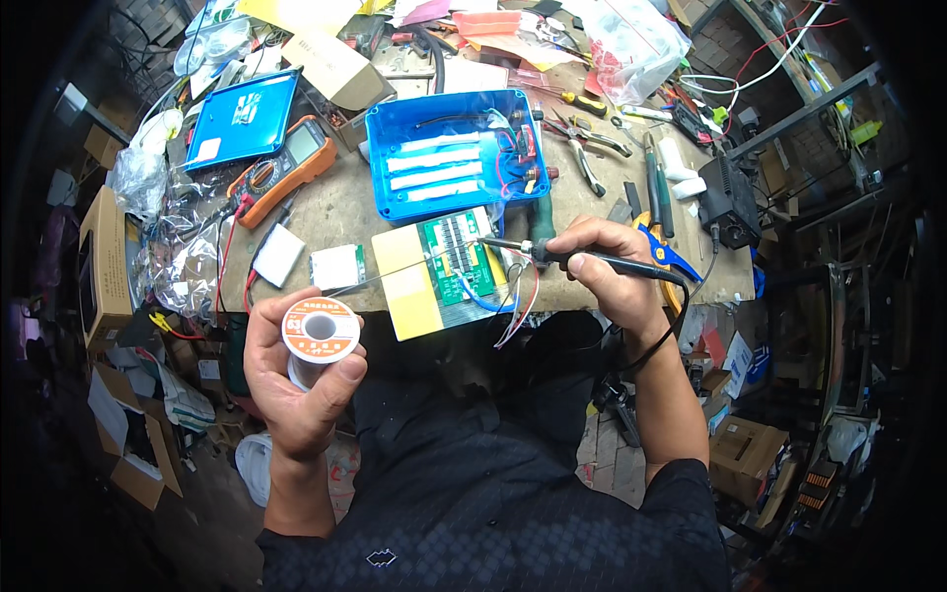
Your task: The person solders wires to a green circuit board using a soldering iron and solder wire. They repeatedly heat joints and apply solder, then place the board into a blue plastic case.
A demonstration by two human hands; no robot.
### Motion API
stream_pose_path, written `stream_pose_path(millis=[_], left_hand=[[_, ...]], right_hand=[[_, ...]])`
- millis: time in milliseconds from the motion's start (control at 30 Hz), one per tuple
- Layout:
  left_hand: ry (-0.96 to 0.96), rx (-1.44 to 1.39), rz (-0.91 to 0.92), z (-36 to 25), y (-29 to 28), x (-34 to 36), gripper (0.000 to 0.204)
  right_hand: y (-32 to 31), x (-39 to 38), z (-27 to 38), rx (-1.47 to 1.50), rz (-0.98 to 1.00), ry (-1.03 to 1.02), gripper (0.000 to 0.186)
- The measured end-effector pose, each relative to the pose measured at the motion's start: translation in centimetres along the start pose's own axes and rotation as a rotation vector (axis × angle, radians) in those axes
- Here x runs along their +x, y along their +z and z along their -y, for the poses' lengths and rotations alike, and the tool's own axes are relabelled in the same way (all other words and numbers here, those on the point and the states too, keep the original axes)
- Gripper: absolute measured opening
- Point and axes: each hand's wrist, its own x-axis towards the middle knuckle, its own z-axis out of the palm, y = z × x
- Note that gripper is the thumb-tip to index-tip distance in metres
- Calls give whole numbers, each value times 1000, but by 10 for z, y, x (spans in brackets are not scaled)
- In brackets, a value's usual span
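On the bench (335, 217), near its front edge and just before the blue box (379, 178), the board (452, 280) lies on a yellow sheet (399, 296). The left hand (296, 390) has its fingers clamped around the spool (318, 349), whose solder runs to the board. The right hand (614, 271) pinches the iron (539, 250), its tip over the board's top right; I cannot tell whether they touch.

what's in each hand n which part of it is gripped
The left hand holds a solder spool by its sides, between thumb and fingers. The right hand holds a soldering iron by its handle, like a pen.
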Motion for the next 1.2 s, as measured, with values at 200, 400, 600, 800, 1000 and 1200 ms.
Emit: stream_pose_path(millis=[200, 400, 600, 800, 1000, 1200], left_hand=[[5, 14, 8, 2, -3, 0, 65], [5, 24, 20, 4, -3, 0, 66], [18, 82, -26, 6, 3, 1, 76], [20, 82, -19, 5, 3, 2, 76], [11, 72, -15, 6, 4, 2, 76], [78, 96, -36, 4, 1, 1, 75]], right_hand=[[1, 1, -1, -2, -11, 7, 26], [-1, 1, -3, 7, -3, 4, 25], [-1, 0, -3, 7, 7, 9, 25], [-1, -1, -2, 1, 2, 22, 26], [3, 0, -5, -7, -27, -14, 28], [-1, -2, -2, -4, 5, 23, 26]])
